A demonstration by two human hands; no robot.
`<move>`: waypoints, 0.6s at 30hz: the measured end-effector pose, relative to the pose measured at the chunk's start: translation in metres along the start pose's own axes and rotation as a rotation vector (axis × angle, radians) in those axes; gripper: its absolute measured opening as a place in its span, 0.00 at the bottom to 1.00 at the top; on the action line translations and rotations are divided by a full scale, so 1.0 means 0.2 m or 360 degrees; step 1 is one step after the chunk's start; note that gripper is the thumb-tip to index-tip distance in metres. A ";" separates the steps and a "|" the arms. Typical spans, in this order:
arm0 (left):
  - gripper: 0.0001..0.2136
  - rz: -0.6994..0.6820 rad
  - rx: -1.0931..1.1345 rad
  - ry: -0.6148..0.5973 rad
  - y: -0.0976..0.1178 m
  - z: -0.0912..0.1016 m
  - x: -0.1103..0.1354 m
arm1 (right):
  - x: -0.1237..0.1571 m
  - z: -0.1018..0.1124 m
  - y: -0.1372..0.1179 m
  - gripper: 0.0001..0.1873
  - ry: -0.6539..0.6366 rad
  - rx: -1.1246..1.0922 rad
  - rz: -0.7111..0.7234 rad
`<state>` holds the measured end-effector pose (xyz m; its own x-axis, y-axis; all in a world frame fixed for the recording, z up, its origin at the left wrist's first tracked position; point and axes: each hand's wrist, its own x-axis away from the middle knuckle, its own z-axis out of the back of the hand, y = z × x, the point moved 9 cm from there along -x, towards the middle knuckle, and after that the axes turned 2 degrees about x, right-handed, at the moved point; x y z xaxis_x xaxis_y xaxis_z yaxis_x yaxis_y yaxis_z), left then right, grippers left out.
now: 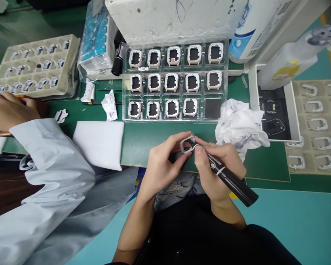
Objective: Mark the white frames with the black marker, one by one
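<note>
Presently | left hand [163, 162] gripping 1 frame [182, 145] | right hand [222, 163], 1 pen [235, 186] | tray [212, 108]: 14 frames [192, 90]

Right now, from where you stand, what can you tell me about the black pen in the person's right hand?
The black pen looks like smooth, slightly glossy plastic, thick-barrelled, with pale rings and small light markings. It lies slantwise in the right hand, thumb pressed along it, its blunt thick end pointing to the picture's lower right. The narrower end reaches the small pale frame held in the left hand; whether its tip touches the frame is too small to tell.
</note>
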<state>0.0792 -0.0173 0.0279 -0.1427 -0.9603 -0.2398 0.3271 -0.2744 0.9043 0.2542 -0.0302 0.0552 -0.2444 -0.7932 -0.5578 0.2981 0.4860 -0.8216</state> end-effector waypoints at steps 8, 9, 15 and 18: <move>0.23 -0.0010 -0.0060 0.0028 -0.01 0.00 0.01 | 0.00 0.00 -0.01 0.09 -0.0017 0.0043 0.0031; 0.23 -0.0003 -0.0057 0.0029 -0.02 0.00 0.01 | 0.00 0.00 0.00 0.09 -0.0024 0.0050 0.0023; 0.21 0.0100 0.0166 -0.0032 -0.04 0.01 -0.01 | 0.01 0.01 0.02 0.09 -0.0043 -0.0050 -0.0038; 0.23 0.0160 0.0310 -0.0070 -0.05 0.01 -0.02 | 0.02 0.02 0.03 0.09 -0.0029 -0.0148 -0.0045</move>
<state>0.0743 -0.0098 0.0205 -0.1604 -0.9780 -0.1334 0.1559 -0.1586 0.9750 0.2577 -0.0317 0.0482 -0.2345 -0.8130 -0.5330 0.2041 0.4949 -0.8447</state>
